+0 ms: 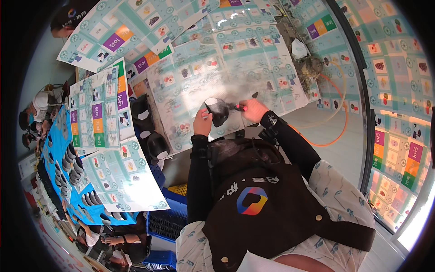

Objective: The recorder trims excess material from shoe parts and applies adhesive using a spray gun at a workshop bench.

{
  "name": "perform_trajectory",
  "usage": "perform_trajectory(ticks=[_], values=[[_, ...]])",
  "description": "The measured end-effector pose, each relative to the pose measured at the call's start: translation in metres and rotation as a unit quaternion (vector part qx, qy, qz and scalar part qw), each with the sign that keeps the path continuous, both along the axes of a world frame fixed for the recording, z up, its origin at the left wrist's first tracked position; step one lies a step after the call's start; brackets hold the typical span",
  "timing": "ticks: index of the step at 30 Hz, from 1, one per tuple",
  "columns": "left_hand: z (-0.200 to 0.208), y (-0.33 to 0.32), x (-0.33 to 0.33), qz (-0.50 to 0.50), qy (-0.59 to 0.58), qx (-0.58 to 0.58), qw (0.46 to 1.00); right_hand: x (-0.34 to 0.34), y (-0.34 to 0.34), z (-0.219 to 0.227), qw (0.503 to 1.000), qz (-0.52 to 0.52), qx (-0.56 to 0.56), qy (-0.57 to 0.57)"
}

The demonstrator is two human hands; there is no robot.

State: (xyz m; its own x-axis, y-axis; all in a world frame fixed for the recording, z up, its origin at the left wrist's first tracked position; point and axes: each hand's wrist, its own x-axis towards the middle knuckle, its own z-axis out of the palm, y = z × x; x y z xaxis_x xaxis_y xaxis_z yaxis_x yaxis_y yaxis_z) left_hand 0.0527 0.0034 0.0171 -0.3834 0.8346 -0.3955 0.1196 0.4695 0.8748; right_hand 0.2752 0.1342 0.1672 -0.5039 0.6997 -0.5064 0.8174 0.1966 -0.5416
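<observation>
Over the sheet-covered work surface (253, 68), my left hand (202, 122) is closed on the edge of a glossy black, rounded, cup-like piece (218, 113). A white patch shows on its upper left, perhaps a light reflection. Just to the right, my right hand (255, 111) is closed round a small tool (244, 108) with a red part and a dark front end. That end points toward the black piece, close to it; whether they touch is unclear. The fingers hide most of the tool.
Similar black pieces (157, 146) stand left of the work surface. An orange hose (342, 129) loops at the right and passes behind my right forearm. Upright printed boards (97, 106) stand at left. Beyond are a blue-covered table (59, 136) with dark pieces, blue crates (168, 213) and other people.
</observation>
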Motion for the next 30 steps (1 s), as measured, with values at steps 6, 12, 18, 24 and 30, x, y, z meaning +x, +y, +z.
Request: perform_trajectory(ticks=[6, 12, 18, 24, 30], values=[[-0.012, -0.004, -0.006, 0.015, 0.010, -0.006, 1.000, -0.001, -0.017, -0.002, 0.995, 0.016, -0.015, 0.095], [-0.002, -0.007, -0.012, 0.041, -0.125, -0.049, 0.990, -0.009, -0.011, 0.005, 0.992, 0.109, -0.066, 0.007], [0.001, -0.005, -0.004, 0.043, -0.124, -0.022, 0.991, 0.002, -0.022, -0.002, 0.994, 0.011, -0.062, 0.083], [0.011, 0.005, 0.009, 0.013, -0.049, -0.022, 0.998, 0.014, -0.023, -0.020, 0.998, 0.055, -0.005, 0.037], [0.017, 0.004, 0.014, 0.021, 0.037, 0.004, 0.999, 0.011, -0.019, -0.001, 0.997, -0.020, 0.065, 0.033]])
